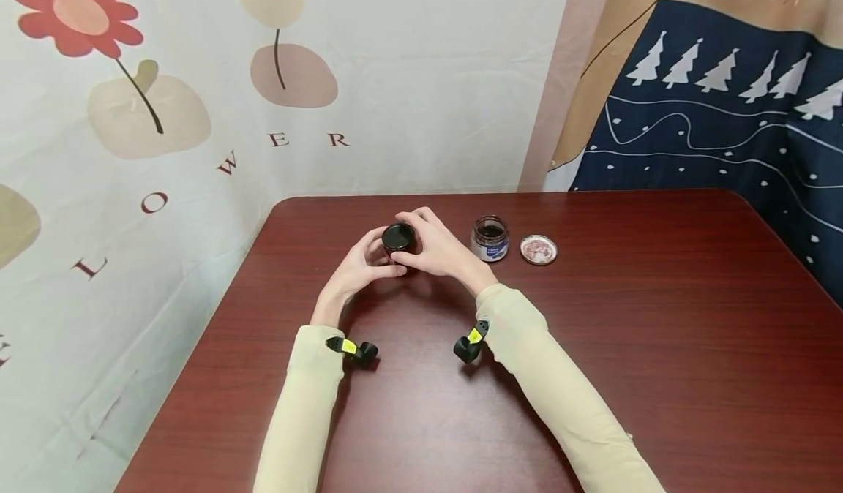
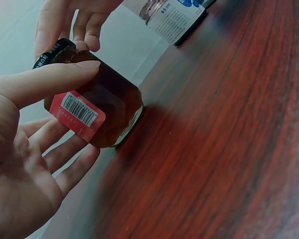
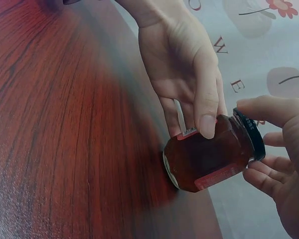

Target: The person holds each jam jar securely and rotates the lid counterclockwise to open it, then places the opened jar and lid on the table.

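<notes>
A glass jar of dark brown contents stands on the table, with a red barcode label and a black lid on top. My left hand holds the jar's body, its thumb on one side and its fingers round the other. From the right, my right hand pinches the lid's rim between thumb and fingers, as the right wrist view shows of the lid's edge. Part of the jar's body is hidden behind the hands in the head view.
Right of the hands stands a second jar, uncovered, with dark contents and a blue-and-white label. Beside it an upturned lid with stained inner face lies on the reddish-brown table. A printed cloth hangs behind the table's far edge.
</notes>
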`<move>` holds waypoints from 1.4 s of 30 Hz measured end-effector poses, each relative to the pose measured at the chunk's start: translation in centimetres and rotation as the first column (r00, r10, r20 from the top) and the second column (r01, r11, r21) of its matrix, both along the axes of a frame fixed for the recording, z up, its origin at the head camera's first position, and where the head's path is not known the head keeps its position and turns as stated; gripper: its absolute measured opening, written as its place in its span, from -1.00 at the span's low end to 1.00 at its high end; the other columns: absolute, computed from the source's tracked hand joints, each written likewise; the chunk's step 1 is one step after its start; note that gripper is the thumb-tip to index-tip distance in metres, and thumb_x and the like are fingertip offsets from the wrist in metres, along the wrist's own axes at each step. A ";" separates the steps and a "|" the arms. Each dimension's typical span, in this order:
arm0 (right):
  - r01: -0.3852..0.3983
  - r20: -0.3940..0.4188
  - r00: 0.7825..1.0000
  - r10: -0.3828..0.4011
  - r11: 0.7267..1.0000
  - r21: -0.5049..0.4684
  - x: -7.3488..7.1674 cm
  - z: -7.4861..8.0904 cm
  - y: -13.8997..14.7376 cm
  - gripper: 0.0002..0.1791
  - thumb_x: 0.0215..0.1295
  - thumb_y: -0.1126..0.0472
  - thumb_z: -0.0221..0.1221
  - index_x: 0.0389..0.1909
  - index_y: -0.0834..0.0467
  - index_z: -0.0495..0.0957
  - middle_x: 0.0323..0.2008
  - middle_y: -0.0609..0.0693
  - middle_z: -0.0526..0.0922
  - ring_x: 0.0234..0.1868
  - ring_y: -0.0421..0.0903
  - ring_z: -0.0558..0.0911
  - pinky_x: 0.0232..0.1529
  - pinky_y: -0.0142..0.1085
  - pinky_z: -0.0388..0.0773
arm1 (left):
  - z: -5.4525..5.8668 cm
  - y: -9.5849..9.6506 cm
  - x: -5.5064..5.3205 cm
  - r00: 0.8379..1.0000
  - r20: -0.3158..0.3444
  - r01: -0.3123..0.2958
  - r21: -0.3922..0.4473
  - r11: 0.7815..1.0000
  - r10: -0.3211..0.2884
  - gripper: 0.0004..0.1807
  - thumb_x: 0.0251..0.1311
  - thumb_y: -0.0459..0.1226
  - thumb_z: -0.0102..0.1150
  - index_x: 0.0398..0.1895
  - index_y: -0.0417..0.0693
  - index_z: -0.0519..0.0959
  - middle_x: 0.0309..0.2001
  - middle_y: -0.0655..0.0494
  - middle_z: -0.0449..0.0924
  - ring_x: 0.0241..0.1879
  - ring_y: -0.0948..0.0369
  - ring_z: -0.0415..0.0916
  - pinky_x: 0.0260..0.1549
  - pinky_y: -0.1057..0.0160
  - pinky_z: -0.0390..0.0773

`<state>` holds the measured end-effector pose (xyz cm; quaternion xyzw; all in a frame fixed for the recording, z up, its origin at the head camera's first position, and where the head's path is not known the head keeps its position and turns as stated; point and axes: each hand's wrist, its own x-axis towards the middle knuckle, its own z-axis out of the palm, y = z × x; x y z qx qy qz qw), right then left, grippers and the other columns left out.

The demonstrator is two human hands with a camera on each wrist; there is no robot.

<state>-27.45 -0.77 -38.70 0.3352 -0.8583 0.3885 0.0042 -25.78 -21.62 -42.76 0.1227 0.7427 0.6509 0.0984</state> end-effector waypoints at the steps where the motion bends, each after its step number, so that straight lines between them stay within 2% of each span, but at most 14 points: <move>1: -0.001 -0.003 1.000 0.001 1.000 0.002 0.0 0.0 0.0 -0.26 0.29 0.11 0.35 0.42 0.25 0.33 0.22 0.16 0.35 0.04 -0.03 0.48 0.13 -0.21 0.44 | 0.0 0.0 0.0 1.000 0.005 0.009 0.002 1.000 -0.009 -0.14 0.09 -0.55 0.39 0.46 -0.05 0.25 0.37 -0.06 0.43 0.18 0.05 0.49 0.09 0.26 0.49; 4: -0.004 -0.018 1.000 0.005 1.000 0.012 0.0 -0.1 -0.2 -0.28 0.28 0.09 0.35 0.41 0.23 0.36 0.22 0.15 0.37 0.14 -0.02 0.44 0.21 -0.20 0.40 | 0.0 0.1 0.1 0.999 0.018 0.029 -0.002 1.000 -0.029 -0.15 0.10 -0.52 0.41 0.46 -0.03 0.27 0.36 -0.04 0.45 0.26 0.06 0.46 0.20 0.15 0.41; 9: -0.010 -0.042 0.999 0.011 1.000 0.025 -0.1 -0.4 -0.4 -0.29 0.26 0.08 0.37 0.37 0.25 0.39 0.20 0.17 0.38 0.13 0.00 0.46 0.21 -0.19 0.41 | -0.1 0.2 0.2 0.998 0.033 0.051 -0.019 0.999 -0.051 -0.13 0.09 -0.49 0.44 0.47 0.01 0.28 0.34 -0.03 0.47 0.31 0.09 0.41 0.35 0.02 0.24; 12: -0.009 -0.046 0.999 0.011 1.000 0.029 -0.1 -0.5 -0.5 -0.30 0.27 0.09 0.37 0.36 0.27 0.40 0.18 0.17 0.39 0.12 0.00 0.47 0.20 -0.19 0.42 | -0.1 0.3 0.1 0.997 0.033 0.066 -0.016 0.998 -0.066 -0.14 0.08 -0.49 0.44 0.47 0.00 0.29 0.33 -0.02 0.47 0.31 0.13 0.40 0.35 0.04 0.24; 16: -0.007 -0.041 0.999 0.008 0.999 0.034 0.0 -0.5 -0.5 -0.31 0.29 0.09 0.35 0.36 0.27 0.40 0.17 0.17 0.39 0.11 0.00 0.47 0.20 -0.18 0.43 | -0.2 0.5 0.1 0.997 0.022 0.074 -0.037 0.997 -0.073 -0.18 0.08 -0.48 0.44 0.44 -0.03 0.34 0.29 -0.01 0.51 0.26 0.15 0.44 0.25 0.17 0.37; 22: -0.002 -0.026 1.000 0.002 1.000 0.030 0.0 -0.6 -0.6 -0.38 0.27 0.04 0.38 0.28 0.24 0.49 0.12 0.14 0.40 0.08 0.00 0.48 0.17 -0.18 0.44 | -0.5 0.8 0.1 1.000 -0.004 -0.001 -0.128 0.992 0.001 -0.31 0.05 -0.37 0.53 0.30 -0.04 0.51 0.14 0.02 0.62 0.12 0.14 0.54 0.11 0.20 0.48; 27: -0.012 -0.023 1.000 0.012 1.000 0.023 -0.1 -0.6 -0.5 -0.45 0.28 0.01 0.38 0.20 0.19 0.54 0.08 0.11 0.41 0.01 -0.02 0.48 0.11 -0.21 0.45 | -0.6 0.9 0.2 0.998 -0.030 -0.061 -0.144 0.988 0.058 -0.39 -0.04 -0.34 0.59 0.16 -0.06 0.63 0.00 0.03 0.70 -0.03 0.12 0.64 -0.01 0.22 0.55; 35: -0.020 -0.036 0.999 0.020 1.000 0.006 0.1 -0.6 -0.2 -0.45 0.27 0.00 0.38 0.18 0.22 0.55 0.05 0.10 0.41 -0.01 -0.03 0.48 0.07 -0.22 0.46 | -0.6 1.1 0.2 0.993 -0.082 -0.096 -0.167 0.981 0.084 -0.43 -0.13 -0.30 0.65 0.06 -0.07 0.69 -0.08 0.06 0.74 -0.10 0.13 0.67 -0.07 0.23 0.58; 42: 0.010 -0.067 0.998 -0.013 0.999 -0.039 0.4 -0.3 0.0 -0.45 0.22 -0.01 0.42 0.15 0.18 0.59 0.01 0.09 0.44 -0.07 -0.05 0.48 0.01 -0.23 0.47 | -0.3 1.3 0.4 0.990 -0.107 -0.103 -0.149 0.984 0.087 -0.44 -0.15 -0.26 0.66 0.03 -0.01 0.71 -0.10 0.09 0.74 -0.11 0.13 0.66 -0.08 0.21 0.57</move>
